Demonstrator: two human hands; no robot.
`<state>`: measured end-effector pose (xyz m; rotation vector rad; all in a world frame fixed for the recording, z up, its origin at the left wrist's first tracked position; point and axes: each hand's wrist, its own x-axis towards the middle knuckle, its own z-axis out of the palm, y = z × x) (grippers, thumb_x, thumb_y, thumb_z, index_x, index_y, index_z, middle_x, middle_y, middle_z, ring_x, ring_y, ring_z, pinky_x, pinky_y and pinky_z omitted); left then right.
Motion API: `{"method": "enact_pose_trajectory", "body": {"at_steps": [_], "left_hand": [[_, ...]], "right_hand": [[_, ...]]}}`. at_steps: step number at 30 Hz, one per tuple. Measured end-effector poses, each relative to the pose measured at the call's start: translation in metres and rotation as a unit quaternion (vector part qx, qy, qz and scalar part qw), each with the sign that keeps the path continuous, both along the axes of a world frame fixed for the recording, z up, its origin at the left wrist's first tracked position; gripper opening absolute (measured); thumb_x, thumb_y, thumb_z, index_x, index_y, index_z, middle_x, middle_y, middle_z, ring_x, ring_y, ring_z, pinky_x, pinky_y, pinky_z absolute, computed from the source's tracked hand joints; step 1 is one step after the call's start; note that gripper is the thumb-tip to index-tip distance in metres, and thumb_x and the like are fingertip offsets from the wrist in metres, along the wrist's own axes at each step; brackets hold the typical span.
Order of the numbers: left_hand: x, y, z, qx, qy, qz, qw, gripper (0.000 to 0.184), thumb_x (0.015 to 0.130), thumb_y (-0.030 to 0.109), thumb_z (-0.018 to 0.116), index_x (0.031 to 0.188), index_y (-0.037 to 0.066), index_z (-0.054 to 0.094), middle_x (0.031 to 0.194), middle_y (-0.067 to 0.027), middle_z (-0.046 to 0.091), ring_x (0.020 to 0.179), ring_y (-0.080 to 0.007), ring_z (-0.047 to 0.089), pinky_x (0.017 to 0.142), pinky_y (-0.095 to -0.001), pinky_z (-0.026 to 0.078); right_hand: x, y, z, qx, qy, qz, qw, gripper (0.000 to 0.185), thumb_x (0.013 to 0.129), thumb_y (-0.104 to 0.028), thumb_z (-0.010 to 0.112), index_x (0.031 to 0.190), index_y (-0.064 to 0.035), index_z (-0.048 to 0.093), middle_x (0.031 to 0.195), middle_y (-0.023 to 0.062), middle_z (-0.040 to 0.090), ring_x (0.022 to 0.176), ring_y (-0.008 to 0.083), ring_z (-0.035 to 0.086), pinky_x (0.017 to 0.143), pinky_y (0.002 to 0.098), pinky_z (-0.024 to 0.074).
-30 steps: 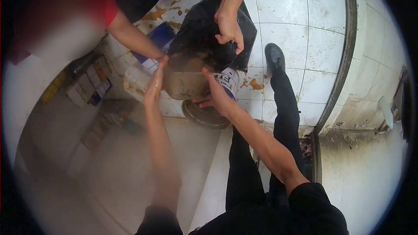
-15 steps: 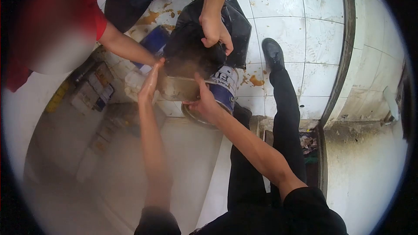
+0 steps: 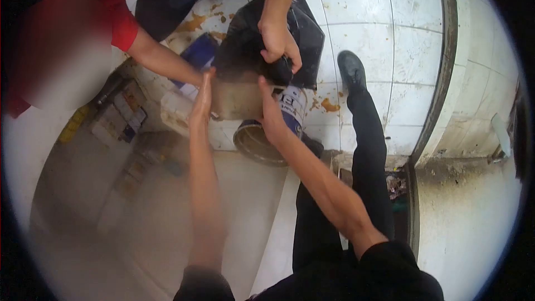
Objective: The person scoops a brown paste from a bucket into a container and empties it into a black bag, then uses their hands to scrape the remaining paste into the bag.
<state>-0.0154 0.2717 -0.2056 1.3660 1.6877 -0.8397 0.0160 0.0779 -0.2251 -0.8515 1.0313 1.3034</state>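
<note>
My left hand (image 3: pixel 202 103) lies along the left side of a greyish-brown, box-shaped container (image 3: pixel 238 101), fingers straight and palm inward. My right hand (image 3: pixel 271 112) presses its opposite side, so the container is held between both. Its far end meets a black plastic bag (image 3: pixel 305 39), and the contents are hidden. A co-worker's hand (image 3: pixel 280 44) grips the bag's near edge, while that person's other forearm (image 3: pixel 167 62) reaches in beside my left fingers. Just below my right hand, a blue and white paint bucket (image 3: pixel 294 108) shows its open rim.
Brown spills (image 3: pixel 329 105) mark the white tile floor (image 3: pixel 362 50). A blue object (image 3: pixel 199 51) and a whitish plastic container (image 3: pixel 175 108) are left of the bag. My black shoe (image 3: pixel 351 67) stands at right. Haze blurs the lower left.
My hands and the container have shifted slightly away from me, and its underside faces me more. My right fingers now lie straighter along its side. More of the bucket's mouth shows.
</note>
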Motion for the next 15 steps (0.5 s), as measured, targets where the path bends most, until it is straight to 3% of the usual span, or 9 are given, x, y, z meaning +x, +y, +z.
{"method": "enact_pose_trajectory", "body": {"at_steps": [1,3,5,8,11,13,15], "left_hand": [[0.006,0.004,-0.012,0.004,-0.006,0.000,1.000,0.107,0.073,0.088,0.026,0.153,0.017,0.012,0.157,-0.0184,0.002,0.144,-0.0365,0.006,0.113,-0.0543,0.012],[-0.009,-0.005,-0.013,-0.030,-0.203,-0.092,0.974,0.073,0.097,0.060,0.024,0.147,0.007,0.031,0.156,-0.0084,0.021,0.145,-0.0255,0.013,0.116,-0.0362,0.010],[-0.004,-0.002,-0.022,-0.017,-0.198,-0.132,0.971,0.070,0.099,0.056,0.021,0.147,0.006,0.030,0.156,-0.0085,0.022,0.145,-0.0235,0.014,0.116,-0.0333,0.010],[-0.036,-0.003,-0.039,-0.015,-0.186,-0.078,0.979,0.070,0.099,0.056,0.019,0.147,0.005,0.029,0.155,-0.0085,0.023,0.145,-0.0234,0.013,0.116,-0.0343,0.010],[-0.019,0.010,-0.054,0.005,0.053,0.068,0.996,0.097,0.078,0.085,0.021,0.152,0.022,0.020,0.157,-0.0138,0.009,0.142,-0.0376,0.011,0.111,-0.0565,0.014],[-0.010,-0.006,-0.043,-0.006,-0.064,0.021,0.998,0.092,0.081,0.081,0.021,0.151,0.022,0.021,0.157,-0.0135,0.010,0.142,-0.0377,0.014,0.110,-0.0567,0.017],[-0.008,-0.016,-0.034,-0.039,-0.100,0.009,0.994,0.090,0.082,0.079,0.020,0.152,0.021,0.021,0.157,-0.0123,0.011,0.142,-0.0378,0.015,0.108,-0.0570,0.020]], "right_hand": [[-0.004,-0.001,0.000,-0.008,0.012,-0.001,1.000,0.120,0.072,-0.075,0.061,0.142,0.0133,0.019,0.143,0.0225,0.035,0.132,0.0294,0.036,0.108,0.0341,0.0261],[-0.019,-0.002,-0.006,-0.026,0.037,-0.002,0.999,0.119,0.072,-0.075,0.061,0.142,0.0129,0.020,0.143,0.0218,0.035,0.131,0.0289,0.036,0.109,0.0342,0.0252],[-0.016,-0.001,-0.021,-0.001,-0.020,-0.048,0.999,0.093,0.082,-0.066,0.058,0.145,-0.0062,0.025,0.142,0.0087,0.037,0.128,0.0224,0.041,0.102,0.0428,0.0372],[-0.020,-0.004,-0.032,-0.017,-0.010,0.002,1.000,0.094,0.083,-0.065,0.058,0.146,-0.0054,0.022,0.142,0.0101,0.036,0.128,0.0231,0.040,0.104,0.0427,0.0359],[-0.009,-0.002,-0.036,0.003,-0.044,0.001,0.999,0.092,0.084,-0.064,0.058,0.145,-0.0050,0.023,0.140,0.0102,0.037,0.126,0.0230,0.042,0.103,0.0421,0.0368],[-0.010,-0.003,-0.038,0.008,-0.052,-0.016,0.998,0.090,0.084,-0.063,0.057,0.145,-0.0051,0.024,0.139,0.0098,0.038,0.124,0.0227,0.043,0.102,0.0417,0.0376],[-0.014,-0.008,-0.040,0.011,-0.044,-0.025,0.999,0.082,0.087,-0.061,0.056,0.142,-0.0052,0.030,0.135,0.0086,0.042,0.122,0.0215,0.045,0.101,0.0395,0.0382]]}}
